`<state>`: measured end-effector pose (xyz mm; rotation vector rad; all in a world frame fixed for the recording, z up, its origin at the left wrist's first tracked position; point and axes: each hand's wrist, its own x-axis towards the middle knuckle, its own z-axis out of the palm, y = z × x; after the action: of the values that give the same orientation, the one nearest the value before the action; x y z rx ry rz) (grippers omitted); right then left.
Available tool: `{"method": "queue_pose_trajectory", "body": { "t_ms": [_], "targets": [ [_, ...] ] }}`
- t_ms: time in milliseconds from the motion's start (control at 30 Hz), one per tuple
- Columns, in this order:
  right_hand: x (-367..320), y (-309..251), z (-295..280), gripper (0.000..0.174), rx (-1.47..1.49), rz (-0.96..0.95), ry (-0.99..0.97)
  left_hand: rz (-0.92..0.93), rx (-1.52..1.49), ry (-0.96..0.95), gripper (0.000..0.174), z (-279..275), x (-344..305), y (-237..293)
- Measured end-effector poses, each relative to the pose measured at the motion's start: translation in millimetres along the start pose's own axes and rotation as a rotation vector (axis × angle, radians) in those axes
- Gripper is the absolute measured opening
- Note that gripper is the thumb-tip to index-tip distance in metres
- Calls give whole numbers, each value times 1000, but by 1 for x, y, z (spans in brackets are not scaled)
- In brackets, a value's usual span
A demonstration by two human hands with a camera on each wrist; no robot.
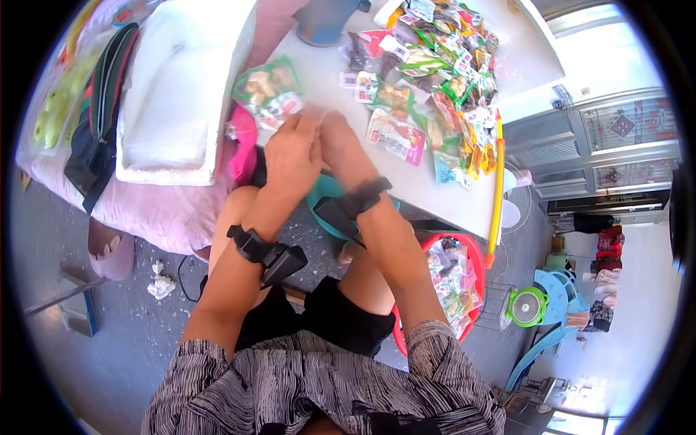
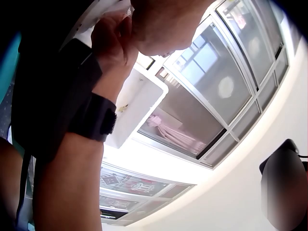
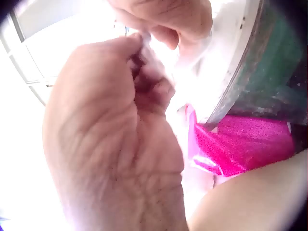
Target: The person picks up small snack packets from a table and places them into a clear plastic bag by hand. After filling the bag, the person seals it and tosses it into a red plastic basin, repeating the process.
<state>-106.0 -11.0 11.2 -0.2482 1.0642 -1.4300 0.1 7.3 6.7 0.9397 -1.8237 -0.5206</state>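
Note:
In the head view my left hand [image 1: 291, 156] and right hand [image 1: 337, 141] meet over the white table's near edge. The fingers of both are curled together around a small piece of clear plastic [image 1: 316, 110], blurred and mostly hidden. In the right wrist view my right hand [image 3: 113, 115] fills the middle, its thumb against the curled fingers [image 3: 153, 89], and the left hand [image 3: 166, 14] lies close above. A packet with a green border and pale chunks [image 1: 268, 83] lies just beyond the left fingertips, with a white-labelled packet [image 1: 281, 110] partly over it.
Many colourful food packets [image 1: 435, 65] are heaped at the table's far right, beside a yellow bar [image 1: 499, 188]. A white foam box [image 1: 130, 130] stands left on pink cloth. A red basin [image 1: 476, 272] of packets is below right. A pink bag [image 1: 244, 148] hangs near the left hand.

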Motion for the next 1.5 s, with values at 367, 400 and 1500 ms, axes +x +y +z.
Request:
{"method": "queue_pose_trajectory", "body": {
  "t_ms": [367,400,1500],
  "targets": [
    [-32,-117,-68,38,-1323,-525,317,-71,103,-33,12,-1,-1,0],
    [-16,-125,-80,39,-1465,-631,313,-56,128,-40,14,0,-1,1],
    [-77,-41,-149,36,-1734,-634,661,82,231,40,18,7,-3,-2]
  ]
}}
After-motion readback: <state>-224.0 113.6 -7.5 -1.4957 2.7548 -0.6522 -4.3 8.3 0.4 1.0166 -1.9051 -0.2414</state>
